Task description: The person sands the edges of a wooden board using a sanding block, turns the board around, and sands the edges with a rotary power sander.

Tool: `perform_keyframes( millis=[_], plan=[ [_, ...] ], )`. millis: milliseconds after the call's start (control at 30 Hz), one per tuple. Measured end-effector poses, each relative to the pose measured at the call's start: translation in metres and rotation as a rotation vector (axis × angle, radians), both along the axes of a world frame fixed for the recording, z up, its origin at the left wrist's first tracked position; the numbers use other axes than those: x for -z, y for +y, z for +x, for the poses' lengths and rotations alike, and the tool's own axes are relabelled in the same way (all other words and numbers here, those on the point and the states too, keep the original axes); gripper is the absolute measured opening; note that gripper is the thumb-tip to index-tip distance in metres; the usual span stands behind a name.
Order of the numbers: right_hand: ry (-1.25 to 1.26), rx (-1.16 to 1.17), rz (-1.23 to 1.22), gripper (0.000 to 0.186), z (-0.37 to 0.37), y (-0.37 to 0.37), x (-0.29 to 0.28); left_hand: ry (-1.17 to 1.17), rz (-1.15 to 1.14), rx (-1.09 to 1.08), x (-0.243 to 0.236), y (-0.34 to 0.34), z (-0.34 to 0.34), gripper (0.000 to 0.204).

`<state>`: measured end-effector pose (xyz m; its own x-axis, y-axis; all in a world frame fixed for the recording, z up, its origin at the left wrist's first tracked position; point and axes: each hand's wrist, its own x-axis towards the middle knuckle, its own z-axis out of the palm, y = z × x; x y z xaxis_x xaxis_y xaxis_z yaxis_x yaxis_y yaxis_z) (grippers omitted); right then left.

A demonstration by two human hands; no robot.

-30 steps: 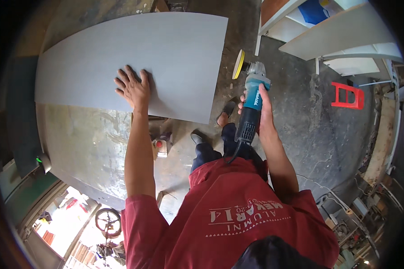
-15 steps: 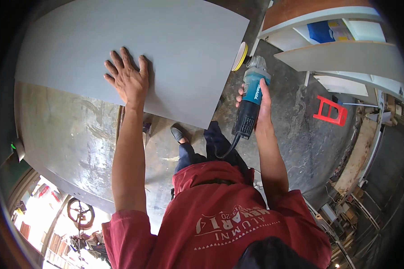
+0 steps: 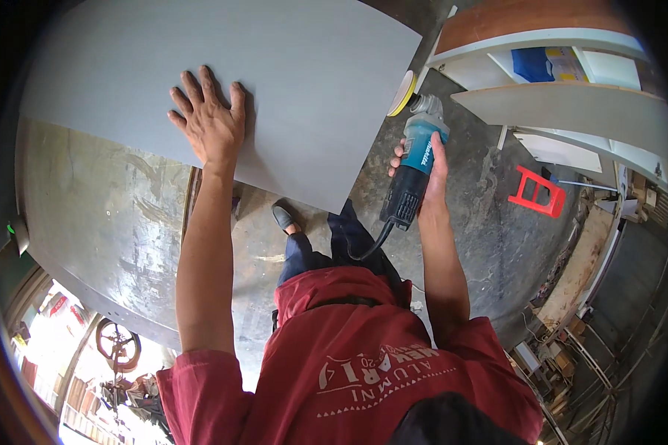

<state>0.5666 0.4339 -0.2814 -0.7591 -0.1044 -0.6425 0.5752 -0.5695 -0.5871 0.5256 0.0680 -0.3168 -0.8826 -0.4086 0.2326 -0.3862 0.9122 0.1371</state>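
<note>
A large flat grey panel lies across the work table. My left hand rests flat on the panel with its fingers spread. In my right hand is a teal and black angle grinder, gripped around its body. The grinder carries a round yellow-rimmed sanding pad, which stands tilted by the panel's right edge. Whether the pad touches that edge I cannot tell. A black cord curves from the grinder's rear end down toward my legs.
The worn table top shows below the panel at left. A red plastic stool is on the concrete floor to the right. White cabinet pieces stand at the upper right. Planks lie along the right side.
The view has shifted slightly, so the stool and cabinet pieces appear a little displaced. My left hand stays flat on the panel, and the grinder stays by its right edge in my right hand.
</note>
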Motion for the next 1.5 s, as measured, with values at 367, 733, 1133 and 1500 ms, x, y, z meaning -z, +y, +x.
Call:
perform_keyframes(
  millis=[367,733,1133,1500],
  plan=[
    [-0.009,0.02,0.0,0.065,-0.0029,-0.0003,0.0026,-0.032,-0.039,-0.017,0.003,-0.0011,0.0016,0.073],
    [0.014,-0.005,0.009,0.067,0.0013,-0.0025,-0.0003,-0.042,-0.036,-0.013,0.0018,-0.0015,0.0007,0.073],
    [0.011,-0.022,0.012,0.067,0.0009,0.0018,0.0029,-0.046,-0.036,-0.008,0.0001,0.0,0.0011,0.072],
    [0.006,-0.009,0.032,0.067,-0.0018,0.0013,0.0008,-0.042,-0.031,-0.006,0.0022,-0.0014,-0.0004,0.072]
  ],
)
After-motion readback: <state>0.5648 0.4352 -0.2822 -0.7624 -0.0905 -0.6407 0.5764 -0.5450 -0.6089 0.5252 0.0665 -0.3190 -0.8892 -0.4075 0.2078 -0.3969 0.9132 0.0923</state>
